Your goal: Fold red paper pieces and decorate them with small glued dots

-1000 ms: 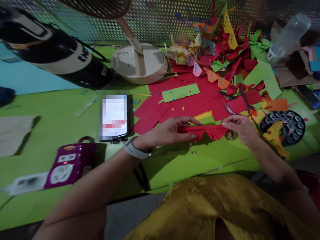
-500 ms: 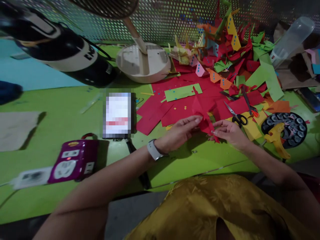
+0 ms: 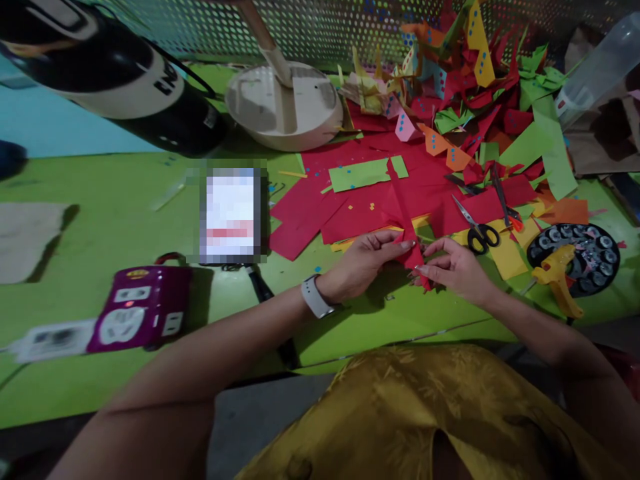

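My left hand (image 3: 357,267), with a pale watch band on its wrist, pinches a folded piece of red paper (image 3: 413,257) between thumb and fingers. A narrow red point of the paper rises away from my hands, over a green paper strip (image 3: 354,176). My right hand (image 3: 460,270) is at the paper's lower right end, its thumb and fingertips closed at the edge. Black-handled scissors (image 3: 482,238) lie just beyond my right hand. Under and past the hands, flat sheets of red paper (image 3: 345,217) are spread on the green table.
Folded paper shapes (image 3: 440,140) in several colours heap up at the back. A yellow glue gun (image 3: 557,273) lies over a round black tray (image 3: 605,250) at right. To the left are a phone (image 3: 230,212), a purple power socket box (image 3: 140,307), a fan base (image 3: 285,110) and a large bottle (image 3: 125,87).
The red paper's upper part now looks narrower and more folded over. My right hand has shifted slightly left along its lower end. The whole view has tilted down a little.
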Demonstrator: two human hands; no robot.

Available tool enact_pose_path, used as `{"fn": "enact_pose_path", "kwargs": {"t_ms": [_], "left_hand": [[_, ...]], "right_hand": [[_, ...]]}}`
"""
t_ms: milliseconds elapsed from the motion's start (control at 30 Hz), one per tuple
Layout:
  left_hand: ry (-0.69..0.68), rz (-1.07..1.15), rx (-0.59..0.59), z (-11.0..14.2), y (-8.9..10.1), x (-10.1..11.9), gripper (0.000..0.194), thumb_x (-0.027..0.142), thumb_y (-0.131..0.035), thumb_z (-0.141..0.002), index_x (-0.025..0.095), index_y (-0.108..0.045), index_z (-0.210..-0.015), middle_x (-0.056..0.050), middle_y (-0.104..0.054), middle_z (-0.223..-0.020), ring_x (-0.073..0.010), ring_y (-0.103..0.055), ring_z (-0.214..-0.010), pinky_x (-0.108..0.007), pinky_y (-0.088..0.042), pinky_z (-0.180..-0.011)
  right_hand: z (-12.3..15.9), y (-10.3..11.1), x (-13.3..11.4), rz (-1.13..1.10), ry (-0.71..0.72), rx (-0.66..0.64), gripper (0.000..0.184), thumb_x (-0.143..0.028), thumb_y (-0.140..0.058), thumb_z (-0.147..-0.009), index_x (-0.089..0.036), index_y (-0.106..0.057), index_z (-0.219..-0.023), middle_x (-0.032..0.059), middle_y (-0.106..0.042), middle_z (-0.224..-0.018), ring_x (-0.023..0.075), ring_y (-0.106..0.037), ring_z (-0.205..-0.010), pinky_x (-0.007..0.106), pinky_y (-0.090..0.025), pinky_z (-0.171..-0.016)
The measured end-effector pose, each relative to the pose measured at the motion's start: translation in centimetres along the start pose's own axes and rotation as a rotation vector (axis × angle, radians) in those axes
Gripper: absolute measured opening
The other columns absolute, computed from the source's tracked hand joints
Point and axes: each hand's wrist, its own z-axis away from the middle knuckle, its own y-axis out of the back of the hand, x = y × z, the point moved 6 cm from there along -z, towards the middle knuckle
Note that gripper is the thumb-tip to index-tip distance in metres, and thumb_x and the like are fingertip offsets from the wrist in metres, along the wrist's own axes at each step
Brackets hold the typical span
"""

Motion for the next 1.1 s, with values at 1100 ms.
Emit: {"fn": "enact_pose_path", "kwargs": {"t_ms": [1100], "left_hand": [[0.016,-0.03,-0.081,0.7,-0.5,-0.3,0.04,0.048,-0.092,-0.063,0.017,-0.07,-0.076,0.004,-0.069,-0.072,-0.0083,-0.063,-0.065,-0.019,-0.056,-0.065]], "right_hand": [[0.9,0.2,-2.8,0.402,0.482,-0.044,0.02,-0.046,-0.07,-0.089,-0.027,-0.077,-0.089,0.0015,-0.069,-0.081,0.014,-0.064,-0.073,0.029,-0.054,-0.071]]}}
